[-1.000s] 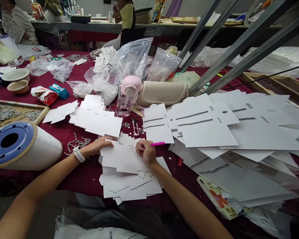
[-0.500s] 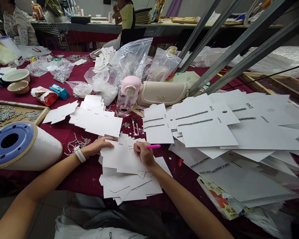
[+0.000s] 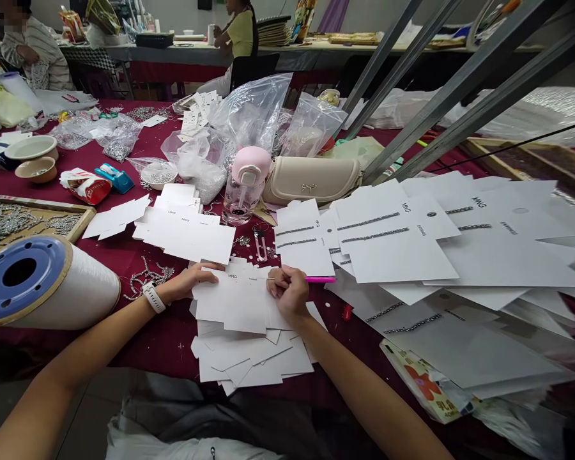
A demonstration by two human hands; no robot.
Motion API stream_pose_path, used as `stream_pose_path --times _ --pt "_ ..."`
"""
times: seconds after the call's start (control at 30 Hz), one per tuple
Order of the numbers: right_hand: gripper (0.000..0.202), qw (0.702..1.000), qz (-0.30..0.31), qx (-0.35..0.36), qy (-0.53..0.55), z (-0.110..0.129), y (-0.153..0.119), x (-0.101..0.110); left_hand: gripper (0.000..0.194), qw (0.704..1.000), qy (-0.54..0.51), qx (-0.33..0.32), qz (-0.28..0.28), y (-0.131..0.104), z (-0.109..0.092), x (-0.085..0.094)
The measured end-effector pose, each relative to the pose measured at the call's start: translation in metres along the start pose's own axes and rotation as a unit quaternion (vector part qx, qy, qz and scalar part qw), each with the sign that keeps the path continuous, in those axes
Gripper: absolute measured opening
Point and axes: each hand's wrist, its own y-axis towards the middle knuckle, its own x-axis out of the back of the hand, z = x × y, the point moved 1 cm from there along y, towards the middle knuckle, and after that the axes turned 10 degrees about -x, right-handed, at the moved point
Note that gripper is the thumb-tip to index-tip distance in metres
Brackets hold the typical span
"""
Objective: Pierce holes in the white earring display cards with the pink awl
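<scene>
My left hand (image 3: 194, 280) is closed on the upper left edge of a white card (image 3: 234, 312) marked MNG, thumb on top and fingers behind. Over the card's right part, my right hand (image 3: 290, 291) pinches a slim pen-shaped tool (image 3: 320, 279) with a bright pink handle. The handle sticks out to the right, and a thin tip shows left of the fingers, near the small print. Under this card lies a loose pile of white cards (image 3: 253, 361). Beyond it sit more printed cards (image 3: 186, 236).
On the right, cards with dark chain strips (image 3: 397, 255) are heaped. A pink-lidded bottle (image 3: 247, 185) and a beige bag (image 3: 314, 179) stand ahead. A large thread spool (image 3: 91, 287) and a tray of chains (image 3: 9, 217) are left. Metal poles (image 3: 412, 96) slant at upper right.
My right hand has moved a little to the right with the pink tool, whose handle now lies more level. My left hand stays on the card.
</scene>
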Motion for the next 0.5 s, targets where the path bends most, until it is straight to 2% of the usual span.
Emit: stream_pose_path --times 0.1,0.23,0.33,0.5 --pt "0.038 1.000 0.010 0.001 0.016 0.005 -0.002 0.001 0.038 1.000 -0.005 -0.008 0.005 0.000 0.000 -0.001" --pt "0.038 0.994 0.098 -0.046 -0.010 0.005 -0.009 -0.006 0.029 1.000 -0.007 -0.022 0.008 0.001 0.003 -0.003" --pt "0.037 0.985 0.151 -0.077 -0.035 0.001 -0.011 -0.011 0.032 1.000 -0.006 -0.019 -0.008 0.001 0.004 -0.003" --pt "0.036 0.975 0.192 -0.090 -0.060 -0.003 -0.011 -0.013 0.031 0.999 -0.010 0.008 -0.040 -0.001 0.000 -0.006"
